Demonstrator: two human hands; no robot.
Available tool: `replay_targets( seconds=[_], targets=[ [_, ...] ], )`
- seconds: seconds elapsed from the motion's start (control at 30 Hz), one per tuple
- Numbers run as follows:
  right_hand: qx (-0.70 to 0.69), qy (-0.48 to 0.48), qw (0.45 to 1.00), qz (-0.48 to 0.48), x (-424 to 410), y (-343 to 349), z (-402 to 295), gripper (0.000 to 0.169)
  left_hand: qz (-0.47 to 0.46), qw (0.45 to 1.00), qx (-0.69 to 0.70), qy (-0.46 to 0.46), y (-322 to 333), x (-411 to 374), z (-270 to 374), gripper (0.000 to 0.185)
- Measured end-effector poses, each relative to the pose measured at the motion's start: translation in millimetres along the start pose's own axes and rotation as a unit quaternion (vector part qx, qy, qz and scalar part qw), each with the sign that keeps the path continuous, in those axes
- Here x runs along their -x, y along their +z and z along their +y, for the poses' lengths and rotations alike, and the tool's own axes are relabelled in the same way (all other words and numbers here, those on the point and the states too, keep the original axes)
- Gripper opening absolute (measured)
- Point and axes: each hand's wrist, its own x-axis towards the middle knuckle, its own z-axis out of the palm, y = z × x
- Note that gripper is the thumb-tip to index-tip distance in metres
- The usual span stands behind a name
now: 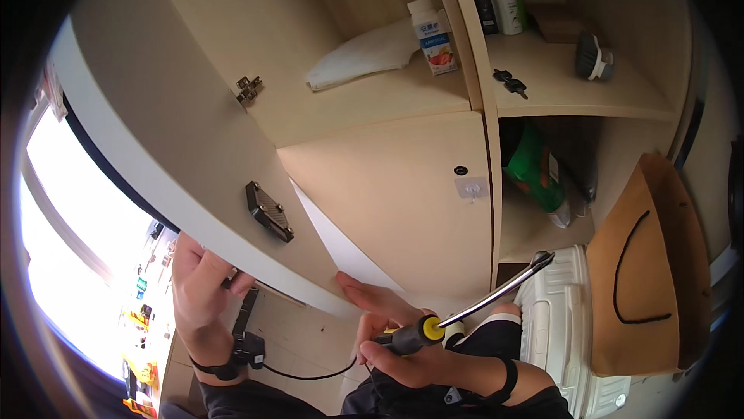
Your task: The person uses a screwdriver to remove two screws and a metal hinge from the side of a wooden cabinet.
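Note:
My right hand (401, 337) is wrapped around the black and yellow handle of a screwdriver (485, 300). Its shiny shank points up and to the right, away from the door. Extended fingers of the same hand reach to the lower edge of an open cabinet door (192, 123). My left hand (203, 279) is at the outer side of this door, fingers bent. Something small and dark shows between those fingers, but what it is stays hidden. On the door's inner face sits a dark metal-and-mesh fitting (268, 213). A metal hinge (249, 90) shows on the cabinet side.
A closed lower door (389, 210) has a lock and a clear hook. Above lie a white cloth (366, 56) and a bottle (433, 41). Keys (510, 83) and a brush (592, 57) share the right shelf. A paper bag (639, 279) stands beside a white suitcase (555, 326).

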Motion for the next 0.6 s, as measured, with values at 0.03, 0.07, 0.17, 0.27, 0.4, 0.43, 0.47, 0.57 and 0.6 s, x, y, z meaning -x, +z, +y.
replay_targets(
  seconds=[0.03, 0.07, 0.17, 0.27, 0.4, 0.43, 0.47, 0.57, 0.6],
  targets=[
    [-0.005, 0.004, 1.0, 0.0, -0.5, -0.3, -0.4, 0.065, -0.016, 1.0, 0.0, -0.005, -2.9, -0.6, 0.6, 0.025],
    [0.006, 0.006, 1.0, 0.002, -0.3, -1.0, -1.1, 0.065, -0.029, 1.0, 0.004, 0.005, -12.4, 1.4, -7.0, 0.026],
    [0.024, 0.006, 1.0, 0.004, -2.3, -2.3, -1.9, 0.064, 0.062, 0.983, -0.155, 0.081, -0.3, 6.1, -7.2, 0.028],
    [0.018, 0.015, 1.0, 0.001, -2.9, 1.6, -1.2, 0.065, 0.127, 0.943, -0.29, 0.103, -4.8, 25.6, -12.9, 0.026],
    [0.024, 0.013, 1.0, 0.001, -1.5, -1.3, 0.1, 0.066, 0.139, 0.917, -0.363, 0.086, -5.9, 28.7, -19.9, 0.036],
    [0.026, 0.009, 1.0, -0.001, -1.4, -2.6, 0.8, 0.066, 0.141, 0.902, -0.399, 0.087, -6.9, 28.0, -21.3, 0.036],
    [0.028, 0.012, 1.0, -0.001, -1.0, -2.7, 1.0, 0.066, 0.141, 0.887, -0.426, 0.104, -9.1, 28.0, -24.2, 0.034],
    [0.025, 0.015, 1.0, 0.002, -0.6, -1.7, -1.4, 0.066, 0.133, 0.886, -0.428, 0.122, -9.5, 24.7, -24.0, 0.029],
    [0.022, 0.016, 1.0, 0.007, 0.2, -1.2, -0.3, 0.066, 0.128, 0.914, -0.37, 0.102, -4.4, 23.2, -20.3, 0.028]
  ],
)
